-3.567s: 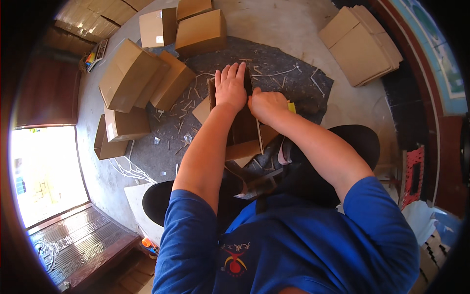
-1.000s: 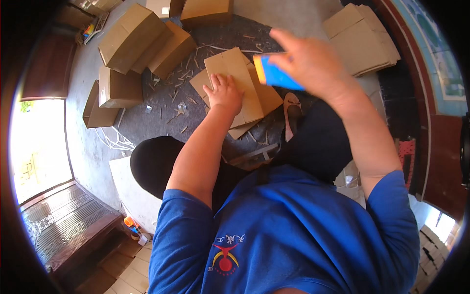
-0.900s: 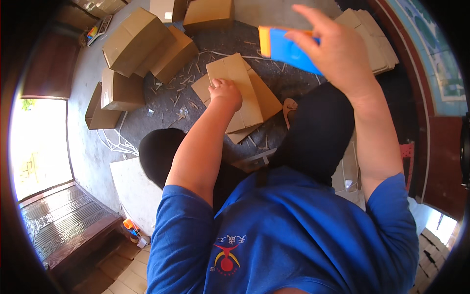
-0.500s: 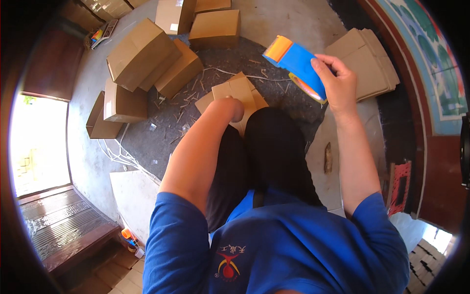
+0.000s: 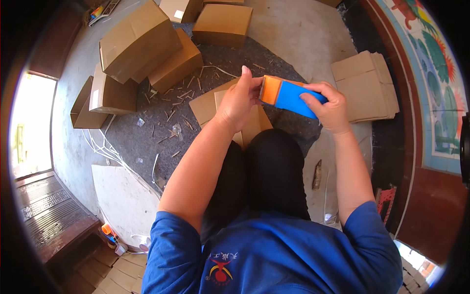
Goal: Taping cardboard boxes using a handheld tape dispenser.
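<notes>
My right hand [image 5: 334,109] grips a blue and orange tape dispenser [image 5: 295,98], thumb across its blue side. The dispenser is held up in front of me, its orange end toward my left. At that toothed orange end is my left hand [image 5: 237,104], thumb raised apart from the fingers. Those fingers reach to the dispenser's edge and are partly hidden; I cannot tell whether they touch it. Below both hands, in front of my knees, lies a folded cardboard piece [image 5: 204,107], largely covered by my left hand and arm.
Several closed cardboard boxes [image 5: 139,39] are piled at the far left on a dark mat [image 5: 166,117] strewn with scraps. White straps [image 5: 110,154] trail on the left. Flattened cardboard [image 5: 364,88] is stacked at the right. A carved wooden bench [image 5: 51,210] stands at the lower left.
My left hand has lifted off the cardboard and come up to the dispenser's orange end. My right hand has lowered the dispenser and turned it, bringing it closer to me.
</notes>
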Demonstrator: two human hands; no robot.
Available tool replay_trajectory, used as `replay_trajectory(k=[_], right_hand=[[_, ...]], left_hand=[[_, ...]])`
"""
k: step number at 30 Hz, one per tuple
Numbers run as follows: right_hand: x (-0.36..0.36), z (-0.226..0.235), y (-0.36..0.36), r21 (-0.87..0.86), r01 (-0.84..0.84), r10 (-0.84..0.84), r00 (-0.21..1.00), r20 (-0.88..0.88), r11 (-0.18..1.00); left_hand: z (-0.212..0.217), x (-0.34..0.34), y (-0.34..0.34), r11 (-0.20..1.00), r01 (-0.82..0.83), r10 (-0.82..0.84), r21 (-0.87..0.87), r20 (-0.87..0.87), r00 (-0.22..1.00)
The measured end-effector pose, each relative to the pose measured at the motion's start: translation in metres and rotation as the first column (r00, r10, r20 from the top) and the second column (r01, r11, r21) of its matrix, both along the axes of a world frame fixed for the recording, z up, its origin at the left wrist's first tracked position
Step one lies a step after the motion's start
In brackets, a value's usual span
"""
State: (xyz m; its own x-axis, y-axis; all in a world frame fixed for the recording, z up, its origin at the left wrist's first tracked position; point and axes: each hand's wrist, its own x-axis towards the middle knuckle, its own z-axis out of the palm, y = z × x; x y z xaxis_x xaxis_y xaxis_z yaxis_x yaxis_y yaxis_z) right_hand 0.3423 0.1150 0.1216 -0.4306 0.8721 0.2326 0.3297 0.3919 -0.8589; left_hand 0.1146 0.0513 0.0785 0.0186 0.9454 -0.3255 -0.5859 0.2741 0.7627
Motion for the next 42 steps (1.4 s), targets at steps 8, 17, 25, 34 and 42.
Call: replay_trajectory(k=[8,17,25,34,42], right_hand=[[0.008,-0.033,0.022,-0.364,-0.076,-0.011,0.973,-0.23,0.928],[-0.027,-0.026,0.03,-0.316,-0.109,0.111,0.994,-0.012,0.942],[-0.004,-0.048,0.068,-0.351,-0.12,0.19,0.966,0.173,0.928],[-0.025,-0.075,0.081,-0.401,-0.144,0.242,0.948,0.206,0.905],[-0.015,-0.107,0.089,-0.445,-0.142,0.25,0.949,0.195,0.884]], left_hand=[[-0.002,-0.029,0.002,0.984,0.162,-0.13,-0.075,0.324,0.937],[-0.023,-0.053,-0.001,0.945,-0.171,0.128,-0.281,-0.163,0.978],[-0.088,-0.119,-0.045,0.878,-0.236,0.201,-0.417,-0.127,0.971],[-0.131,-0.117,-0.049,0.83,-0.328,0.258,-0.451,-0.211,0.943],[-0.163,-0.08,-0.036,0.884,-0.272,0.032,-0.38,-0.531,0.847]])
